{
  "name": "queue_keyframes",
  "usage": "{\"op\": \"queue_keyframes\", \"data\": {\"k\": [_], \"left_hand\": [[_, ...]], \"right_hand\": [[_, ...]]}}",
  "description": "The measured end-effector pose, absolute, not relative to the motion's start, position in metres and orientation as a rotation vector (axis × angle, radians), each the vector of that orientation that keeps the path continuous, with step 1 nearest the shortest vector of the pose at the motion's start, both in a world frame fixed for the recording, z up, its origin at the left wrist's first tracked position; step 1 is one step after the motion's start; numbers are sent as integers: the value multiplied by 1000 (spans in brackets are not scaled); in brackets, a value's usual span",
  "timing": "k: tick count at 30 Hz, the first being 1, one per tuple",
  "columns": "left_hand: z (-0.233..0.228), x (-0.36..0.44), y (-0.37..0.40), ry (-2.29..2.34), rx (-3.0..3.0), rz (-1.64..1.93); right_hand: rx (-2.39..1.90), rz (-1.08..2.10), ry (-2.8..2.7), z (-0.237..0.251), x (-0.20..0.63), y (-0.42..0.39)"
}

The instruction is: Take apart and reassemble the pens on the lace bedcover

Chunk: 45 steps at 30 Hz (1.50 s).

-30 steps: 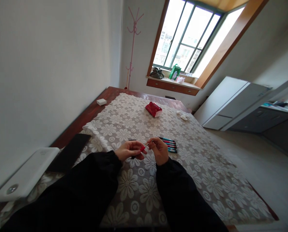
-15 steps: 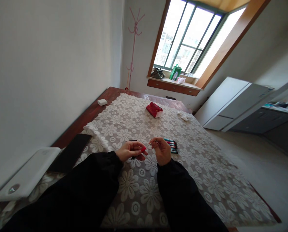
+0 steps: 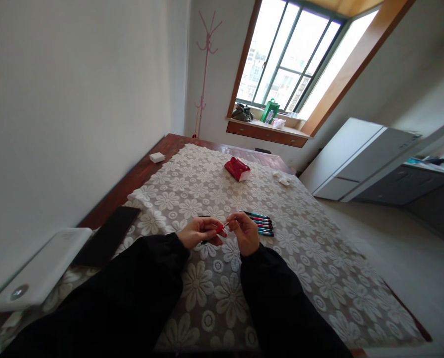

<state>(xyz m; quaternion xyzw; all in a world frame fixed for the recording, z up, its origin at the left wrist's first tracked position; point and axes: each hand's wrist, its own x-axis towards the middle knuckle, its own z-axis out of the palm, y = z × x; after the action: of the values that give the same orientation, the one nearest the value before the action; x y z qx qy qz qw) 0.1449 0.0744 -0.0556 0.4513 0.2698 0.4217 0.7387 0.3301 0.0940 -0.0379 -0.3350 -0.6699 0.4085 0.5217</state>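
My left hand is closed on a small red pen barrel, held between thumb and fingers above the cloth. In a pinch, my right hand has a thin, pale rod like a pen refill, its end at the mouth of the red barrel. Whether it has entered the barrel I cannot tell. Just beyond my right hand lie several pens in a row, black, teal and red. Part of a dark item shows beneath my left hand, mostly hidden by it.
A flowered cloth covers the table. On the left are a white power bank with a cable and a dark flat slab. Farther back lie a red tissue pack, crumpled white tissue and a small white box.
My right hand has moved a little left, bringing the thin rod up to the red barrel. More of the pen row shows now. My left hand stays nearly still.
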Motion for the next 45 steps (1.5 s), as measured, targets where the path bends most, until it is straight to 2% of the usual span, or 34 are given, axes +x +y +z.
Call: {"op": "queue_keyframes", "data": {"k": [17,24,30,35,45], "left_hand": [[-52,148,72,598,1144,967],[-48,139,77,641,1136,1279],[-42,125,85,775,1021,1600],[-43,127,84,836,996,1640],[-49,128,87,839,992,1607]], "right_hand": [[-779,861,-1761,-33,329,92],[-825,916,-1822,-42,327,96],[-773,529,-2260,-54,323,97],[-861,214,-2599,-61,313,93],[-835,217,-2492,-61,316,96]]}}
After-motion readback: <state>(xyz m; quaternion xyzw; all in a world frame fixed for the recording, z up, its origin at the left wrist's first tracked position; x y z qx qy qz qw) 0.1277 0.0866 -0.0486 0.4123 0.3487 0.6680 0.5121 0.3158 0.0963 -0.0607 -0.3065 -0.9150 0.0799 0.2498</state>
